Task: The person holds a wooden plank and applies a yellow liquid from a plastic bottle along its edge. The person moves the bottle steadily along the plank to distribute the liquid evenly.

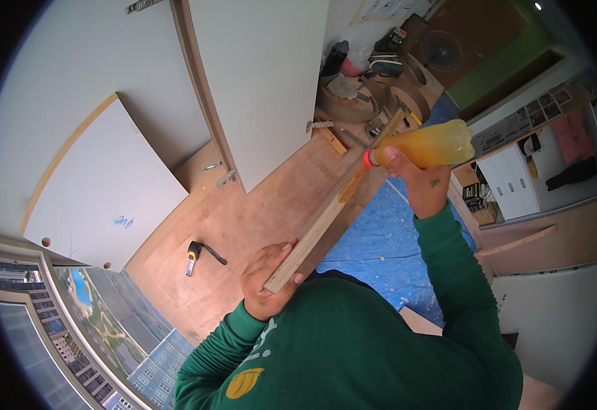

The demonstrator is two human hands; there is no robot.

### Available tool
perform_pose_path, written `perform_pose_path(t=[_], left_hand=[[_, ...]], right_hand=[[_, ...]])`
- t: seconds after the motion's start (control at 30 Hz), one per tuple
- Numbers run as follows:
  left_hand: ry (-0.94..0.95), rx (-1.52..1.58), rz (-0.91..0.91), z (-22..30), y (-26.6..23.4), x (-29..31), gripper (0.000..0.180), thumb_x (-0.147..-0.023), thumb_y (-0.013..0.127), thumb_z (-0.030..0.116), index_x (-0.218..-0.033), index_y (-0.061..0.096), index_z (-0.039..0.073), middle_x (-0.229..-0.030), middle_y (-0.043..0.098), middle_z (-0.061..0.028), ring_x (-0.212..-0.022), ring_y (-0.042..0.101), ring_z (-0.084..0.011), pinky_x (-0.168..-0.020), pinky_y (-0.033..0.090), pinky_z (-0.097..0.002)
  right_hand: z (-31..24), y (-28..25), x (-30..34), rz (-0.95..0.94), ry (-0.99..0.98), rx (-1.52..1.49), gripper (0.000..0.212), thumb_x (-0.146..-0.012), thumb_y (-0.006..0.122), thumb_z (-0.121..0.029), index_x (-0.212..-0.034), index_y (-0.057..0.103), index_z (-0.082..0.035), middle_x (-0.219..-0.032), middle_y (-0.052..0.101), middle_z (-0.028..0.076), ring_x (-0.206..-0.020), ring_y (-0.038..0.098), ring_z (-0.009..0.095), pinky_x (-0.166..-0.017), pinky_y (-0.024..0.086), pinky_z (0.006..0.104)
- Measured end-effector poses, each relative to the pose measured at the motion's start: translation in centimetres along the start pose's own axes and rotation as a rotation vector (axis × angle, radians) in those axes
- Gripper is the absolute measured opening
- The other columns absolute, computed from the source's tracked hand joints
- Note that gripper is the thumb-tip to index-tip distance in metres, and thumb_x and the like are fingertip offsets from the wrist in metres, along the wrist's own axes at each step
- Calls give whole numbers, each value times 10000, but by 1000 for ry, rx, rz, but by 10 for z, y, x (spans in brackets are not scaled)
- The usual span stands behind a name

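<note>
My left hand (264, 273) is wrapped round the near end of a long, pale wooden strip (315, 236), which slants away to the far right above the plywood worktop. In my right hand (418, 179) is a clear plastic bottle (438, 143) of yellow-amber liquid. It lies almost level, and its red-ringed neck points left, down at the strip. Below the neck the strip's top face looks amber and wet (360, 179), while its near part is dry. Whether liquid is flowing out cannot be made out.
On the plywood worktop (230, 205) lies a tape measure (194, 253) with a dark strap. White panels (257, 75) with metal hinges stand on it. Coiled brown edging strips (353, 102) and tools crowd its far end. Blue sheeting (380, 239) covers the floor at right.
</note>
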State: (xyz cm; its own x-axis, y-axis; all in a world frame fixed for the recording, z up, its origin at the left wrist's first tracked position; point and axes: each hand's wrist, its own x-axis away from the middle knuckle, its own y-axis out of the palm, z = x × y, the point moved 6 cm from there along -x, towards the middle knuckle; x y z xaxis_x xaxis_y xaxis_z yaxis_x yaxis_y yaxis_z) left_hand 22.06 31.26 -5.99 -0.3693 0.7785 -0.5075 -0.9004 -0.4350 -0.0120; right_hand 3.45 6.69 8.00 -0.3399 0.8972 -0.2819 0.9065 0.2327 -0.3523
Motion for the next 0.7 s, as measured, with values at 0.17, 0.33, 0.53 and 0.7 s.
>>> perform_pose_path(t=[0.17,0.33,0.53,0.7], left_hand=[[2,-6,12,-1,0,1,506,-861,859,79,-1321,694,-51,-1267,735,-268,-1155,730,-396,-1007,560,-445],[-5,0,24,0,1,2,497,-862,863,83,-1311,698,-54,-1257,737,-273,-1154,733,-395,-1002,565,-442],[-7,15,27,0,1,2,497,-861,858,73,-1314,698,-54,-1252,736,-275,-1148,735,-392,-997,566,-438],[-18,6,21,0,1,3,498,-861,850,67,-1319,696,-54,-1258,734,-279,-1145,734,-391,-997,566,-435]], right_hand=[[-24,19,36,-26,-141,-45,157,-890,867,-84,-992,790,8,-913,775,57,-821,706,145,-768,562,292],[-25,13,20,18,-78,-12,138,-884,865,-59,-979,791,8,-918,786,64,-835,724,158,-785,571,302],[-36,28,44,-125,-237,6,224,-902,857,-95,-1063,754,21,-946,771,70,-841,715,154,-783,576,299],[-27,21,34,-91,-126,77,277,-880,876,-90,-1100,743,12,-1033,754,80,-911,703,155,-832,579,315]])
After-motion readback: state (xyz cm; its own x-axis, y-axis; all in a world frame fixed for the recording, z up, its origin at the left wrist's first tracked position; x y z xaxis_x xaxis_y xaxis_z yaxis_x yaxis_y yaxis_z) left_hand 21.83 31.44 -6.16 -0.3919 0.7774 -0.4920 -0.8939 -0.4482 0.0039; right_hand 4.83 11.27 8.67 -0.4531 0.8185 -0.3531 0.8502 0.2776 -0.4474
